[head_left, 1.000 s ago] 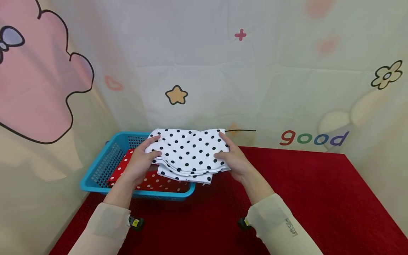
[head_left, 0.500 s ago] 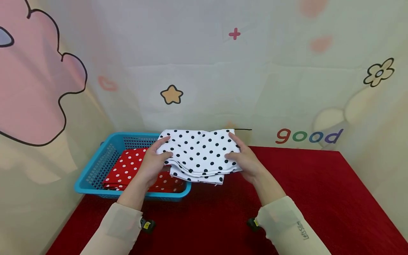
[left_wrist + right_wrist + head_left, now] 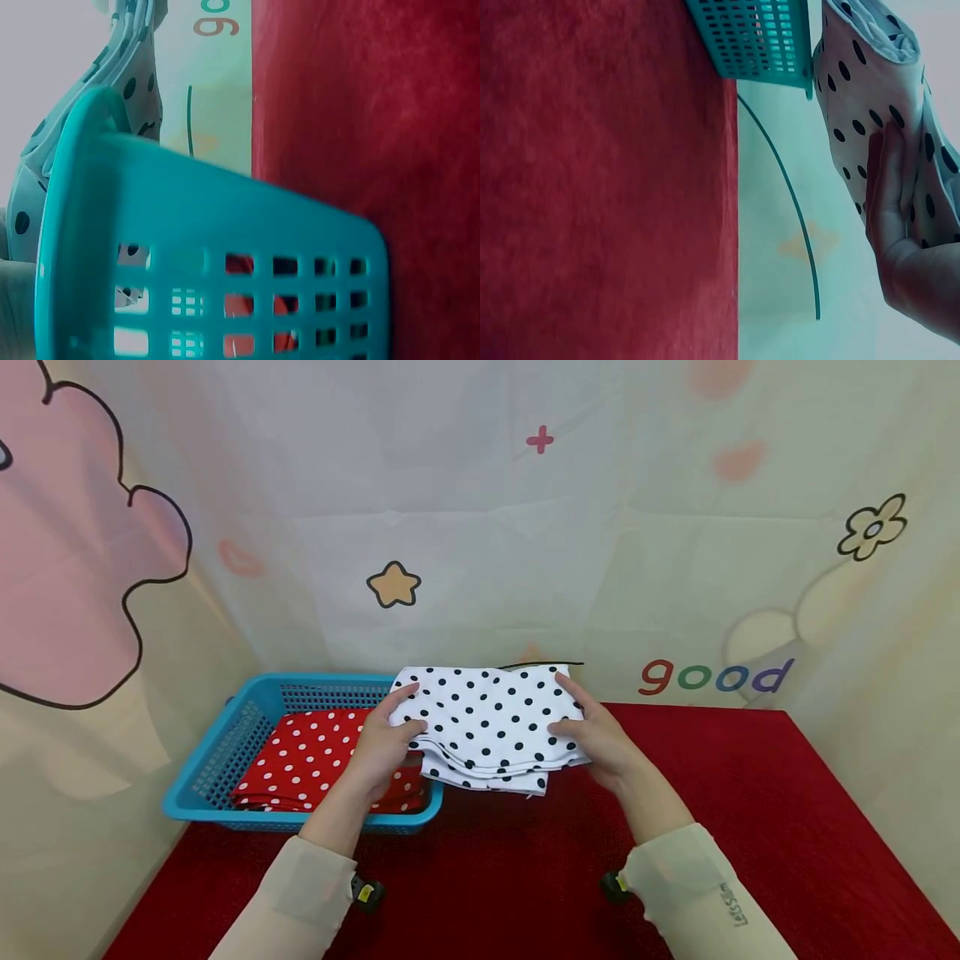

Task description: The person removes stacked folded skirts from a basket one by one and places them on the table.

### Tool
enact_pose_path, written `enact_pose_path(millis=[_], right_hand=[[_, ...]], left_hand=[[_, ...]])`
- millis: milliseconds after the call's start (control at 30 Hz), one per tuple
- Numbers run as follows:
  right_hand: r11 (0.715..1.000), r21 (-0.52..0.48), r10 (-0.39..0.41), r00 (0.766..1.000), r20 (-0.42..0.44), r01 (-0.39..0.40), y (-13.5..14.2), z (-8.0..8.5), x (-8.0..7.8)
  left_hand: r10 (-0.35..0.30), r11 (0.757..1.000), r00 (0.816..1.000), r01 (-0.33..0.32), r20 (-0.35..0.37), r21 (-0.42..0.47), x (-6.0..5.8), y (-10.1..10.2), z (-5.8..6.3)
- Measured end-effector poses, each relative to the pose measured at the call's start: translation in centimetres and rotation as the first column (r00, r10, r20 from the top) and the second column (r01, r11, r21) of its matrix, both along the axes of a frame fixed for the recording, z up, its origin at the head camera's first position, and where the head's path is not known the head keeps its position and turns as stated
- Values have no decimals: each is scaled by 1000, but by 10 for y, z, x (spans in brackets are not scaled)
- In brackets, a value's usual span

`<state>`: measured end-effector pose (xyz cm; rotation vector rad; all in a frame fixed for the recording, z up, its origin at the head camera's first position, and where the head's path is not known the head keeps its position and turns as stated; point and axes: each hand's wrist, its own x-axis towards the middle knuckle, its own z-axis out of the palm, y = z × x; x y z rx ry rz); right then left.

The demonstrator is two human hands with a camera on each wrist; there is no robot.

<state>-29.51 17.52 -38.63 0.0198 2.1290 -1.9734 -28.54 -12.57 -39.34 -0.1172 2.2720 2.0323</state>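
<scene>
A folded white cloth with black polka dots [image 3: 487, 714] is held up in the air by both hands. At its left end, my left hand [image 3: 382, 747] grips it, thumb on top and fingers partly hidden under it. My right hand [image 3: 600, 739] grips the right end in the same way. In the right wrist view, fingers of the right hand [image 3: 892, 202] lie along the cloth's underside [image 3: 855, 97]. A blue plastic basket [image 3: 213, 752] stands behind and below the left hand. Inside it lies a folded red cloth with white polka dots [image 3: 300, 756], partly covered by the left forearm.
The table has a dark red cover [image 3: 712, 802]. A pale printed curtain [image 3: 480, 568] hangs along its back and sides. The basket wall [image 3: 225, 202] fills much of the left wrist view, close to that hand.
Both hands have moved to the right with the white dotted cloth, away from over the basket. More of the red dotted cloth now shows. The head view has turned slightly right.
</scene>
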Motion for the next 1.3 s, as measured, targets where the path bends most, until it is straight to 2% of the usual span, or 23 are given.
enact_pose_path(millis=[467,833,1033,1200,1300], right_hand=[[999,40,-27,1000,12,26,27,4,3],[995,94,-38,999,14,36,56,-2,6],[992,111,-53,999,12,52,70,-5,10],[991,124,-57,998,4,56,80,-8,14],[990,131,-55,998,4,54,84,-11,16]], left_hand=[[-40,999,999,40,17,5,0,30,4],[-78,995,997,77,24,55,3,56,-6],[-110,990,994,112,-30,89,10,74,-10],[-127,989,990,131,-66,68,17,89,-15],[-116,992,991,119,-66,50,21,97,-21]])
